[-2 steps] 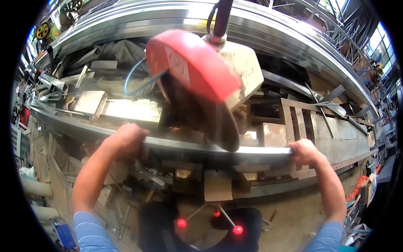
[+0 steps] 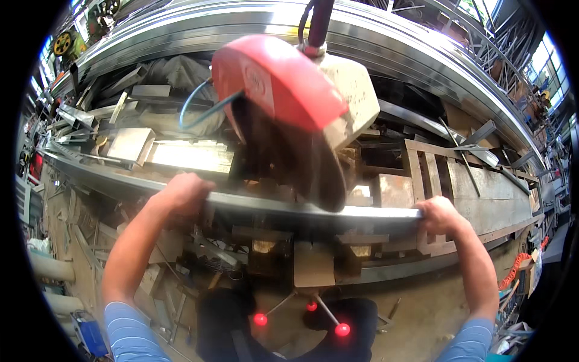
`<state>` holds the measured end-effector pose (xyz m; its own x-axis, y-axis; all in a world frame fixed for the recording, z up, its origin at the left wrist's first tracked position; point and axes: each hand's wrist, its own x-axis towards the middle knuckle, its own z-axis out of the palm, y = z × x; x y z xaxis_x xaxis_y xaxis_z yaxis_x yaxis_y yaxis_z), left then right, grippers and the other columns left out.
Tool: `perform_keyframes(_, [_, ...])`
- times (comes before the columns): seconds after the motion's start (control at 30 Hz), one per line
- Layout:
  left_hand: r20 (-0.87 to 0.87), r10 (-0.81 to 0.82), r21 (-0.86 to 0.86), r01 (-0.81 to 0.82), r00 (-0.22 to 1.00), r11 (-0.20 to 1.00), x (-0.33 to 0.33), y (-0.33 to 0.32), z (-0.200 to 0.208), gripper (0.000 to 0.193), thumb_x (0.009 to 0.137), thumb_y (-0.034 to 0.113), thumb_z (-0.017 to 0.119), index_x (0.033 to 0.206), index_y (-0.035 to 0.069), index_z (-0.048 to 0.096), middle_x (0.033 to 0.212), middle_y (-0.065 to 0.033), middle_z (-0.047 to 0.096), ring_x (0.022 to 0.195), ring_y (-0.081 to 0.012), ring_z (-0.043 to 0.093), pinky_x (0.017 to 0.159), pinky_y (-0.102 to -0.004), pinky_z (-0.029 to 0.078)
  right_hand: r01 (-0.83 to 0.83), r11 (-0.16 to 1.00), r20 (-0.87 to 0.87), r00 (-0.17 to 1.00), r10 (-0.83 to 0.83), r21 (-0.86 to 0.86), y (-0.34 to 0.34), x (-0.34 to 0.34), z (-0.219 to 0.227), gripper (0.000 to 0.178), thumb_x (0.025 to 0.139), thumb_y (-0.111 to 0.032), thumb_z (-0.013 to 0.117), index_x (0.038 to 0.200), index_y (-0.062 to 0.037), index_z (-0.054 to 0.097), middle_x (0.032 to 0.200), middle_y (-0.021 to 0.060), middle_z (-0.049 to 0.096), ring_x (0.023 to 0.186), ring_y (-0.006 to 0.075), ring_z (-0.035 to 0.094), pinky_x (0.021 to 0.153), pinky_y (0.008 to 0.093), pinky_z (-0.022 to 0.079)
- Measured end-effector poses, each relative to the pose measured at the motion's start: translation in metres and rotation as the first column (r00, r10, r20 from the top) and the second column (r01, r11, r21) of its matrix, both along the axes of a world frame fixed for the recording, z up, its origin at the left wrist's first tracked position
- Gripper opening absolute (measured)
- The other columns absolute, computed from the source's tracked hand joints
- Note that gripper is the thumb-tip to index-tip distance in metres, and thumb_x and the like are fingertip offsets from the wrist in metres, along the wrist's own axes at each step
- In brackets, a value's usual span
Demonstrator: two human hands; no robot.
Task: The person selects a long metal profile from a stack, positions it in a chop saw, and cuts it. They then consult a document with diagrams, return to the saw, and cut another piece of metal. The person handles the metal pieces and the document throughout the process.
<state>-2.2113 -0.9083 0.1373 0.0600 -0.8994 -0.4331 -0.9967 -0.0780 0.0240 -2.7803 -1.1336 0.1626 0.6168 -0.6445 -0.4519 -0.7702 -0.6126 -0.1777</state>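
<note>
A long grey metal profile (image 2: pixel 265 205) runs across the bench in front of me, its left part reaching far out to the left. My left hand (image 2: pixel 186 196) is closed round it left of the middle, and my right hand (image 2: pixel 439 216) grips it at its right end. Between the hands stands a cut-off saw with a red blade guard (image 2: pixel 283 78) and a pale motor housing (image 2: pixel 350 99). Its dark disc (image 2: pixel 329 181) reaches down to the profile's far edge; whether they touch I cannot tell. A three-armed handle with red knobs (image 2: pixel 342 329) sticks out toward me below the profile.
Long shiny metal profiles (image 2: pixel 199 42) are stacked behind the saw. Offcuts and a pale block (image 2: pixel 131 146) lie on the left of the bench. At the right is a wooden frame (image 2: pixel 431 175) with a flat panel (image 2: pixel 488 196). A red coiled hose (image 2: pixel 514 270) hangs farther right.
The saw head appears slightly higher in the picture, and the profile a touch higher too. Both hands keep their hold on the profile.
</note>
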Motion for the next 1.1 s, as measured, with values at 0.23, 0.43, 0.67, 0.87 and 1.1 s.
perform_keyframes(0.23, [0.087,-0.034,-0.119,0.045,0.996,0.992,0.002,-0.001,-0.007,0.031,0.074,0.023,0.08,0.103,0.014,0.073,0.093,-0.0141,0.074,0.09,-0.0402,0.07,0.079,-0.0475,0.057,-0.065,0.982,-0.013,0.998,0.064,-0.176,0.003,-0.003,-0.007,0.024,0.082,-0.027,0.077,0.102,-0.0142,0.075,0.088,0.0156,0.075,0.087,0.0382,0.072,0.08,0.0471,0.058])
perform_keyframes(0.43, [0.124,0.04,-0.175,-0.018,0.992,0.984,-0.011,-0.002,-0.012,0.033,0.075,0.022,0.076,0.108,0.016,0.071,0.097,-0.0155,0.074,0.097,-0.0404,0.07,0.084,-0.0499,0.057,-0.042,0.968,0.061,0.996,0.059,-0.247,0.004,-0.006,-0.016,0.028,0.08,-0.028,0.079,0.102,-0.0122,0.07,0.091,0.0178,0.074,0.094,0.0407,0.071,0.083,0.0501,0.057])
perform_keyframes(0.67, [0.168,-0.054,-0.307,0.104,0.984,0.946,-0.067,-0.006,-0.007,0.047,0.078,0.045,0.081,0.108,0.014,0.063,0.083,-0.0133,0.073,0.085,-0.0376,0.072,0.073,-0.0503,0.055,-0.02,0.952,0.07,0.997,0.044,-0.305,0.013,-0.003,-0.018,0.029,0.082,-0.028,0.08,0.102,-0.0113,0.069,0.094,0.0165,0.074,0.097,0.0398,0.071,0.083,0.0514,0.056])
perform_keyframes(0.87, [0.121,-0.082,-0.328,0.117,0.989,0.937,-0.066,-0.014,-0.007,0.043,0.078,0.049,0.081,0.096,0.013,0.064,0.076,-0.0116,0.071,0.078,-0.0379,0.072,0.069,-0.0503,0.054,0.026,0.96,0.031,0.999,-0.018,-0.279,0.007,-0.003,-0.015,0.03,0.081,-0.028,0.081,0.101,-0.0106,0.068,0.094,0.0173,0.074,0.096,0.0408,0.071,0.082,0.0513,0.056])
perform_keyframes(1.1, [0.095,-0.103,-0.308,0.128,0.99,0.943,-0.056,-0.016,-0.014,0.044,0.077,0.049,0.081,0.094,0.012,0.065,0.075,-0.0119,0.071,0.076,-0.0387,0.071,0.068,-0.0507,0.054,0.023,0.959,-0.023,0.999,-0.031,-0.282,0.004,0.004,-0.016,0.036,0.077,-0.036,0.084,0.102,-0.0135,0.071,0.09,0.0158,0.074,0.092,0.0392,0.072,0.082,0.0503,0.056])
